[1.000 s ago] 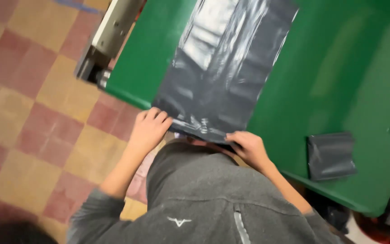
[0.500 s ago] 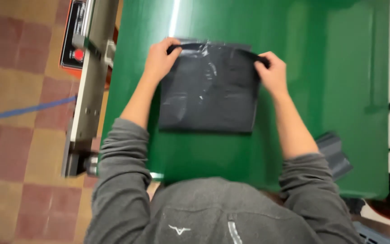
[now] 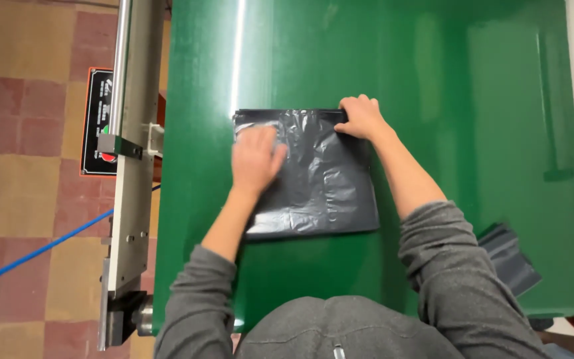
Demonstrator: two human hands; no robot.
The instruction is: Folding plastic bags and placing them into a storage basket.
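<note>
- Where a checkered red-and-tan floor (image 3: 28, 86) met a metal rail (image 3: 131, 166), the green counter (image 3: 446, 100) carried a dark plastic bag (image 3: 323, 179).
- It lay flat, roughly square, folded edge pointing away.
- Left hand (image 3: 255, 159) pressed flat, grip wide; right hand (image 3: 361, 117) pinched the far corner.

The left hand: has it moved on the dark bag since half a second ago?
Yes. The left hand left the bag's far-left corner and now lies flat nearer the middle of the dark plastic bag, on the green table.
</note>
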